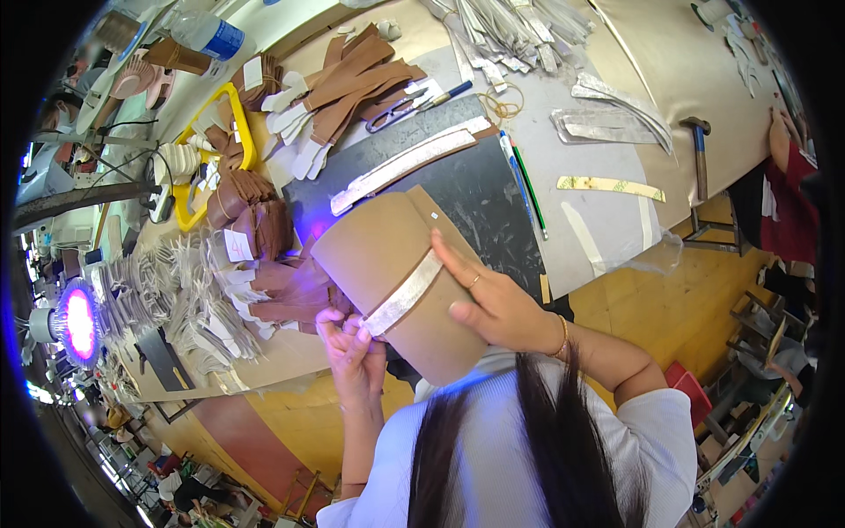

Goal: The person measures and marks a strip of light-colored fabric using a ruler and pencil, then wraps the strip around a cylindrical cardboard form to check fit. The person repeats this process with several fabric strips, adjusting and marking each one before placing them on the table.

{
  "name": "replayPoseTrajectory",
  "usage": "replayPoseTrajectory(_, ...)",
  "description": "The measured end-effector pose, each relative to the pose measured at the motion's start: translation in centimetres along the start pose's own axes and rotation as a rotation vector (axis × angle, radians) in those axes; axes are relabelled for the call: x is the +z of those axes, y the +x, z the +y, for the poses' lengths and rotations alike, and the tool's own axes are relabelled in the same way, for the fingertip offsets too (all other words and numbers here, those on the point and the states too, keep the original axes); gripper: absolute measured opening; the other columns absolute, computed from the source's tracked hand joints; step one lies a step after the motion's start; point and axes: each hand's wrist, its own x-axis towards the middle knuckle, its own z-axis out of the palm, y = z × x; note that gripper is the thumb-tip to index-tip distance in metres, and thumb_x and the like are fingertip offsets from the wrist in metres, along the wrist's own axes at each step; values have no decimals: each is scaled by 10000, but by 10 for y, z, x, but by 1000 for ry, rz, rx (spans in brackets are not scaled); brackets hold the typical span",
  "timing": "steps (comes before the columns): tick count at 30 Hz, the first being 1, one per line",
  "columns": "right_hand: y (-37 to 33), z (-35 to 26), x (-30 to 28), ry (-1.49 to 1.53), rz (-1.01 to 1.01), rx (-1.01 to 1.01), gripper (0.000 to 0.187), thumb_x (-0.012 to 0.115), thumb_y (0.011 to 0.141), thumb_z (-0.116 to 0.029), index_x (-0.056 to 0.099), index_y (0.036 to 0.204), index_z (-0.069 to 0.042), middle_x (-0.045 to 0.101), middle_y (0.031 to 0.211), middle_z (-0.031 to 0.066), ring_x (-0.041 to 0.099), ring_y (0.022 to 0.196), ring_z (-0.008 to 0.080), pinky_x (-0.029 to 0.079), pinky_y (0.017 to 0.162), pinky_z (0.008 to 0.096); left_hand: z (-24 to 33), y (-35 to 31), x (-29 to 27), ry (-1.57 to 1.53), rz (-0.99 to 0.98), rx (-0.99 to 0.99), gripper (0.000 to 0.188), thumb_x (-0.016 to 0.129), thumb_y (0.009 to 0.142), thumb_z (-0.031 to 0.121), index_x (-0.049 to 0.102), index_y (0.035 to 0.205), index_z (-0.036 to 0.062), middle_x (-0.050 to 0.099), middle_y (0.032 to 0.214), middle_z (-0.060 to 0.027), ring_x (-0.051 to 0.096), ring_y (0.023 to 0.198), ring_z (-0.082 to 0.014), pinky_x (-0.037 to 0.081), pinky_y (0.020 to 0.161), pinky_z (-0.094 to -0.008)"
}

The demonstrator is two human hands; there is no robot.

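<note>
The L hand (356, 352) is nearly closed, w/ thumb and fingers at the lower end of a whitish strip (403, 297); it seems to pinch this end, but I can't tell how firmly, b/c the fingertips partly hide it. The R hand (502, 308) is wide: its fingers lie stretched over a brown curved sheet (370, 242) and reach near the upper end of the strip, the thumb apart on the same surface. The strip lies slantwise across the sheet, btw. the two hands; whether it is stuck on, I can't tell. The sheet is tilted, in front of the body, over the near part of a dark board (484, 202) on the worktable (678, 62).

IMO, for good work the strip should follow the bend w/o wrinkles: a light, even pull from the L hand, and flat support from the R hand, b/c a hard push w/ the fingertips only could dent the sheet. Both strip edges should be checked for skew, too.

Another pale strip (409, 167) lies on the board, beyond the sheet; a blue pen (519, 179) and a green pencil (529, 189) lie near the board's R edge
</note>
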Motion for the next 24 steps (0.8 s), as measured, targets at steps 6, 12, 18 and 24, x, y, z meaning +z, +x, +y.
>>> replayPoseTrajectory(6, 7, 10, -13, 377, -24, 193, 868, 550, 982, -336, -59, 1550, -90, 334, 1526, 218, 414, 1367, 317, 315, 1126, 372, 4, 3, -1, 20, -15, -21, 498, 664, 843, -44, 378, 1216, 123, 609, 1110, -124, 608, 1064, -221, 504, 951, -357)
replayPoseTrajectory(12, 18, -5, -53, 1029, -5, 198, 959, 632, 908, -7, -50, 1557, -189, 531, 1343, 257, 588, 1189, 239, 463, 1012, 347, 3, -4, -1, 85, 59, 41, 459, 644, 872, -37, 396, 1232, 103, 640, 979, -96, 635, 909, -209, 535, 831, -334)
replayPoseTrajectory(18, 9, -41, -70, 957, 34, 71, 1017, 624, 866, 91, -52, 1559, -223, 528, 1352, 250, 603, 1170, 230, 508, 923, 298, 11, 5, 3, 146, 44, 68, 409, 619, 897, -27, 422, 1247, 53, 645, 925, -106, 620, 781, -214, 530, 751, -337)
replayPoseTrajectory(24, 9, -51, -69, 943, 33, 53, 1031, 616, 852, 123, -46, 1561, -228, 533, 1353, 240, 602, 1169, 218, 510, 868, 268, 20, 13, -2, 242, 3, 103, 371, 618, 913, 6, 462, 1246, 54, 643, 944, -96, 629, 758, -187, 541, 669, -297)
